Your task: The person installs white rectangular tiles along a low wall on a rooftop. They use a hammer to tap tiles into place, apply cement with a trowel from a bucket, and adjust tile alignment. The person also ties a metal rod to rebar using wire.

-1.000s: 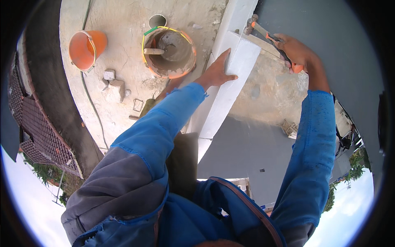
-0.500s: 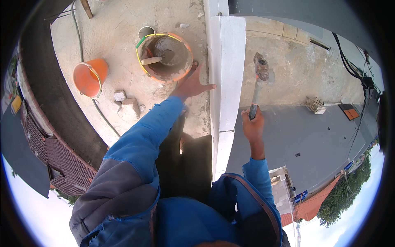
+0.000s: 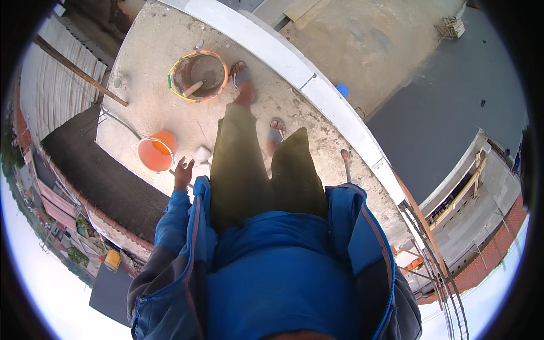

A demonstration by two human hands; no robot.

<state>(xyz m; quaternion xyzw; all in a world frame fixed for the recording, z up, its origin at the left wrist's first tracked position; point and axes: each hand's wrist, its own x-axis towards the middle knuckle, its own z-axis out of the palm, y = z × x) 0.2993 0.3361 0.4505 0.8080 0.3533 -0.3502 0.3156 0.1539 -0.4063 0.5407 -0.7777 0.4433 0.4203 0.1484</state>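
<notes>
My left hand [image 3: 183, 173] hangs beside the orange bucket [image 3: 154, 152], its fingers apart and holding nothing. A pale block [image 3: 202, 154] lies on the concrete between that hand and my leg. Farther off stands a wide mixing tub [image 3: 200, 75] with wet grey mortar inside. The light handle [image 3: 192, 89] of a tool, its other end hidden in the mortar, rests at the tub's near left side. On the right, the upper part of a hammer [image 3: 347, 164] shows above my jacket's edge. My right hand and the lower handle are hidden behind the jacket.
A low white wall [image 3: 317, 90] curves along the right of the concrete floor [image 3: 136, 68]. Past it lies a lower grey surface [image 3: 447, 102]. A wooden pole [image 3: 79, 71] slants at the left, near a hose [image 3: 122, 122]. My sandalled feet stand near the tub.
My view has turned and my body moved back from the tub. My left hand went from the tub's rim to beside the orange bucket. The right hand, which held the hammer over the wall, has left view.
</notes>
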